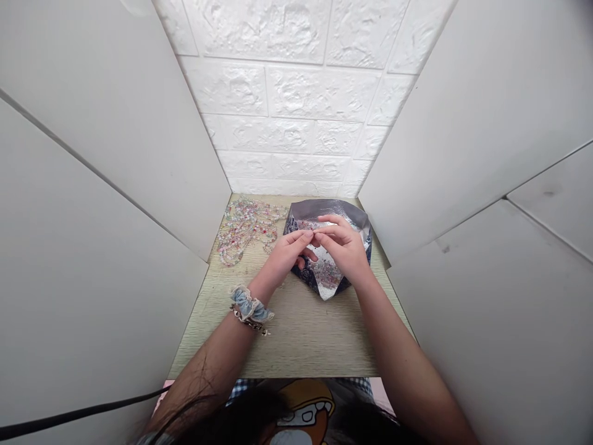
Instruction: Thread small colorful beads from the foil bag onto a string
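Left hand [288,256] and right hand [341,244] are covering the middle of the foil pouch [327,211] and hiding whatever lies between the fingertips; any held item cannot be made out. Pouch walls are concealing most contents; the small beads [325,275] showing at centre are too small to tell apart. Bead strands [245,228] at upper left of the frame are blurring together. Bottom edge is cutting off the printed shirt [306,402], with hair [241,414] covering part.

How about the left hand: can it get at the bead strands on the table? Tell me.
Probably yes: the left hand is close beside the bead strands, with only bare tabletop between them. The foil pouch lies on the hand's other side, not in the way.
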The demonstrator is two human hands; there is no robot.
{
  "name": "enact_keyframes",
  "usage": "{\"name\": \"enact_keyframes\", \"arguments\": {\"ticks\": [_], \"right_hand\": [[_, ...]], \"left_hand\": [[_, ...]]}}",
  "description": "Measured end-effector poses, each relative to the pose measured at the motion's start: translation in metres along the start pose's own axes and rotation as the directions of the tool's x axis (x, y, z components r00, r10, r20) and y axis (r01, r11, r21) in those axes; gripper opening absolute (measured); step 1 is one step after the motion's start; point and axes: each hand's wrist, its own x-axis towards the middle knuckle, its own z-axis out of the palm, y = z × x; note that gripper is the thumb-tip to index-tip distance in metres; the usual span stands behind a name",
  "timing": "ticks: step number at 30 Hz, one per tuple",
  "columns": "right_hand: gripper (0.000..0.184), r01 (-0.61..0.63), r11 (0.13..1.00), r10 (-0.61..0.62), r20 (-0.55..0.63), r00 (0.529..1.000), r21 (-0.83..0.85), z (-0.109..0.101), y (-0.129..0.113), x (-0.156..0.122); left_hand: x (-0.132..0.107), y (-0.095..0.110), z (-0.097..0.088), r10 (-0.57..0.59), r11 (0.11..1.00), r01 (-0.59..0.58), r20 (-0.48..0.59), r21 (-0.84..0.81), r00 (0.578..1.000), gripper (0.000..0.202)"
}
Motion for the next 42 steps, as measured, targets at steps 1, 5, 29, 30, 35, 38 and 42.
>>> {"name": "enact_keyframes", "arguments": {"ticks": [1, 5, 29, 30, 35, 38, 42], "right_hand": [[0.011, 0.006, 1.000, -0.006, -0.008, 1.000, -0.002, 0.000, 0.000, 0.000], [0.012, 0.045, 0.998, -0.047, -0.042, 0.998, -0.050, -0.003, 0.003, 0.002], [0.024, 0.067, 0.365, 0.141, 0.127, 0.982, -0.928, 0.001, 0.030, 0.006], [0.024, 0.061, 0.368, 0.147, 0.123, 0.981, -0.928, 0.001, 0.030, 0.006], [0.023, 0.043, 0.372, 0.174, 0.115, 0.978, -0.927, 0.003, 0.031, 0.006], [0.023, 0.051, 0.376, 0.159, 0.119, 0.980, -0.925, 0.003, 0.032, 0.005], [0.017, 0.026, 0.603, 0.100, 0.108, 0.989, -0.797, 0.003, 0.031, 0.006]], "left_hand": [[0.000, 0.000, 0.000, 0.008, 1.000, -0.008, -0.001, 0.001, 1.000, 0.034], [-0.001, 0.001, 0.001, 0.027, 0.999, -0.027, -0.006, 0.020, 1.000, 0.033], [0.002, 0.002, -0.003, 0.123, 0.973, -0.170, -0.276, -0.154, 0.953, 0.014], [0.002, 0.002, -0.003, 0.125, 0.974, -0.169, -0.267, -0.151, 0.955, 0.014], [0.001, 0.003, -0.004, 0.129, 0.974, -0.169, -0.245, -0.152, 0.961, 0.013], [0.000, 0.004, -0.004, 0.081, 0.981, -0.114, -0.204, -0.156, 0.976, 0.013], [-0.002, 0.005, -0.002, 0.034, 0.992, -0.055, -0.181, -0.113, 0.983, 0.014]]}}
